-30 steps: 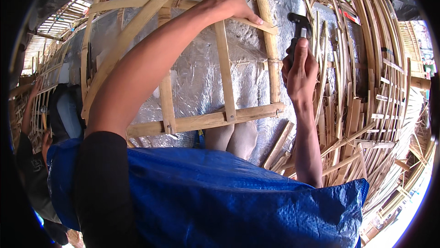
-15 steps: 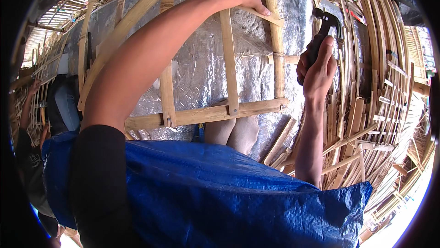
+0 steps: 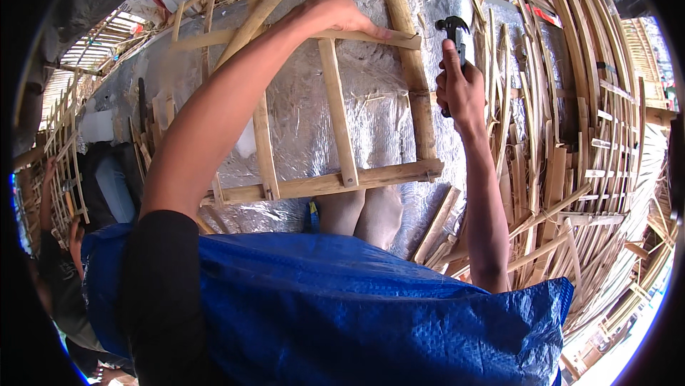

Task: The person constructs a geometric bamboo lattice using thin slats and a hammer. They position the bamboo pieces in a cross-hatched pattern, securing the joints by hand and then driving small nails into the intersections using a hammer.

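My left hand is closed on a flat bamboo slat that lies across the upper part of a bamboo frame. The slat's right end sticks out past the frame's right pole. Nail heads show in the frame's near crosspiece, where upright strips meet it. To the right of the frame, my right hand grips a black claw hammer by its handle, head up and clear of the bamboo. My left fingertips are partly hidden behind the hand.
Silvery foil sheeting lies under the frame. A blue tarp covers my front. Stacked bamboo strips fill the right side, with short offcuts near my right forearm. At the far left another person in dark clothes works.
The frame and slat have shifted slightly left and down in view, with my left hand on the slat. My right hand and the hammer have moved left, and the hammer has turned more upright.
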Available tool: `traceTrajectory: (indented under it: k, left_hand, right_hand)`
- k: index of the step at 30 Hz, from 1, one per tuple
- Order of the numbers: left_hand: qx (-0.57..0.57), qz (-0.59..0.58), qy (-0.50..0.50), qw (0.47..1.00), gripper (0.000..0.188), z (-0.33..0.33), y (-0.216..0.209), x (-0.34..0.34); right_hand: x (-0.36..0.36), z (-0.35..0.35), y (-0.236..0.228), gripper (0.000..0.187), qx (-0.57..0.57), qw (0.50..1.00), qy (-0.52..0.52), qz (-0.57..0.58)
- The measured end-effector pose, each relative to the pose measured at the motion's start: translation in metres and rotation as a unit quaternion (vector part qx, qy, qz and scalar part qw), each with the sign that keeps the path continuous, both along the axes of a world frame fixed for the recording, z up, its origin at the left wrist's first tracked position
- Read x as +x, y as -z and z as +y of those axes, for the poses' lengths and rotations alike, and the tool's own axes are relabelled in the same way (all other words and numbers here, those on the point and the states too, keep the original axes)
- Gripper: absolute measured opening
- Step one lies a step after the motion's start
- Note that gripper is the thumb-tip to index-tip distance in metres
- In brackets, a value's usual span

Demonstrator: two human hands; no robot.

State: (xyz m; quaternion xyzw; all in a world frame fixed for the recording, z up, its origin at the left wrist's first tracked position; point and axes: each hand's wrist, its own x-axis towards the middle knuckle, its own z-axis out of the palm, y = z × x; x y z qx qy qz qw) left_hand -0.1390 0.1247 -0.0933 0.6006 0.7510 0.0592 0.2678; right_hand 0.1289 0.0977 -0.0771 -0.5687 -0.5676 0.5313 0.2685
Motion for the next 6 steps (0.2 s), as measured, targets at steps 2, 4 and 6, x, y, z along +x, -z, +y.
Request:
traceTrajectory:
  k: [2, 4, 6]
  left_hand:
    - [0.013, -0.02, -0.022, 0.999, 0.084, -0.004, 0.002, -0.004]
    - [0.041, -0.031, -0.035, 0.998, 0.085, -0.007, 0.002, -0.002]
    - [0.039, -0.02, -0.045, 0.998, 0.085, -0.006, 0.001, 0.001]
  right_hand:
    - [-0.001, -0.004, -0.017, 0.054, -0.05, 0.997, -0.014, 0.061]
    - [-0.002, -0.012, -0.019, 0.053, -0.013, 0.999, -0.023, 0.028]
    - [-0.003, -0.015, -0.019, 0.052, 0.026, 0.999, -0.03, -0.009]
